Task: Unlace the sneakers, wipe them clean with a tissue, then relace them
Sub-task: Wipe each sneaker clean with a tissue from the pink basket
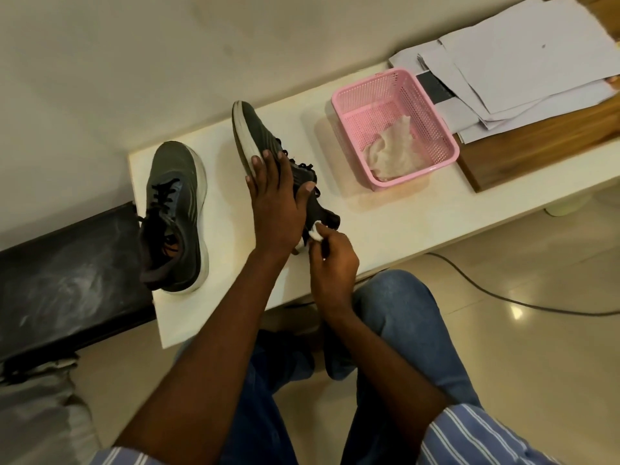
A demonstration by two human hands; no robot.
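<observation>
Two dark grey sneakers with white soles are on a white bench (396, 209). The left sneaker (176, 216) stands upright with its black laces in. The other sneaker (260, 135) is tipped on its side, sole facing left, and my left hand (273, 199) grips it across the middle. My right hand (330, 256) pinches a small white tissue (316, 231) against the heel end of that tipped sneaker. The heel is partly hidden behind both hands.
A pink mesh basket (349, 105) holding crumpled tissue (392, 146) sits to the right on the bench. Behind it are loose white papers (523, 62) on a wooden board (543, 149). A black dusty surface (63, 276) adjoins the bench at left. A cable (496, 297) crosses the floor.
</observation>
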